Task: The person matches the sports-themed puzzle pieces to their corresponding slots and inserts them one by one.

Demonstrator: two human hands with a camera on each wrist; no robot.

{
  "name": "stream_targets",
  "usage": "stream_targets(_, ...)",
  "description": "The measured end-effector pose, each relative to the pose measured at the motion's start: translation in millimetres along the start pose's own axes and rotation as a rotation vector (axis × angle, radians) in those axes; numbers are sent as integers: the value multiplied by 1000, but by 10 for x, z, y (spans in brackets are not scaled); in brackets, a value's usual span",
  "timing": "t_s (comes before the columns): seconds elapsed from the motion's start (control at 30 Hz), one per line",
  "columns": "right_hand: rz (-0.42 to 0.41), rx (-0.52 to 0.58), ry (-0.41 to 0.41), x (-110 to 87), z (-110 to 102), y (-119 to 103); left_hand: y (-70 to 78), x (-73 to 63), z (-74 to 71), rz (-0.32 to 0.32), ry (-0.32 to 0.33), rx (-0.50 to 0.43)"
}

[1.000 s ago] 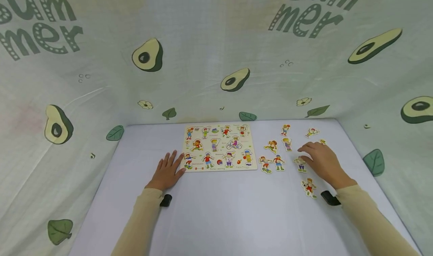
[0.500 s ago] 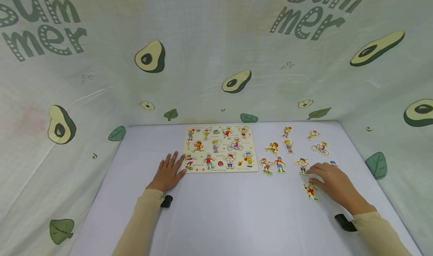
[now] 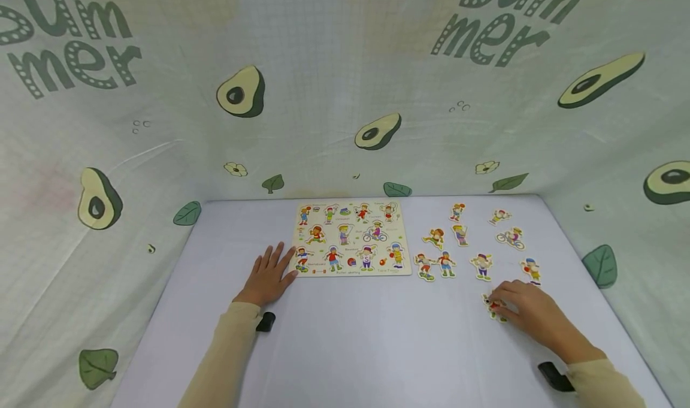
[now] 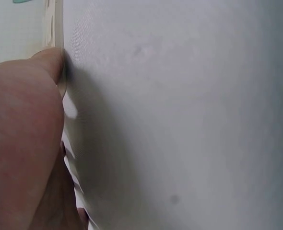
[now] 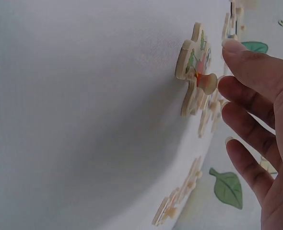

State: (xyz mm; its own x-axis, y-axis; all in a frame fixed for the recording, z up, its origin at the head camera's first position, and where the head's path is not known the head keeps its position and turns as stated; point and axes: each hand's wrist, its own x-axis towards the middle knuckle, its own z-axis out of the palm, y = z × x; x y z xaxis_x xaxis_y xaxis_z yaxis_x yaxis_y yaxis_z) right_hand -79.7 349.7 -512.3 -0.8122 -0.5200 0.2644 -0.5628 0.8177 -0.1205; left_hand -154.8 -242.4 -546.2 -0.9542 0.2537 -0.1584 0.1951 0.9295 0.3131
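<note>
A flat wooden puzzle board [image 3: 400,231] with printed children at sports lies at the table's back middle. My left hand [image 3: 266,276] rests with fingers spread at its left edge, thumb touching the corner. On the right, my right hand [image 3: 530,312] hovers at a puzzle piece of a child with a football [image 3: 489,305], partly covering it. The right wrist view shows that piece on the table, its round wooden knob [image 5: 208,84] standing up. The index fingertip is right at the knob, while the thumb [image 5: 235,46] stands apart from it.
Several loose pieces lie right of the board, among them a cyclist [image 3: 511,238], a child in purple and white [image 3: 481,267] and a blue-capped child [image 3: 530,268]. A printed cloth [image 3: 307,150] surrounds the white table [image 3: 350,342] at the back and sides.
My right hand has drawn back toward me, from over the purple-and-white child's piece to the football piece, uncovering the cyclist and blue-capped pieces. The left hand has stayed in place.
</note>
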Motion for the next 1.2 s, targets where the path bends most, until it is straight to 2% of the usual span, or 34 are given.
stream_targets(0.23,-26,-11,24,-31,65,22,18,-12,2,-13,-5,8)
stream_targets(0.6,-6,-24,45,-43,75,5,27,-20,-8,-12,1,6)
stream_targets(0.9,41,-37,53,-43,94,23,28,-3,-36,-10,-23,-10)
stream_targets(1.03,56,-28,34,-34,99,13,33,3,-34,-12,-20,-11)
stream_targets(1.2,110,-25,-34,-25,99,-20,19,0,-10,-21,-21,-3)
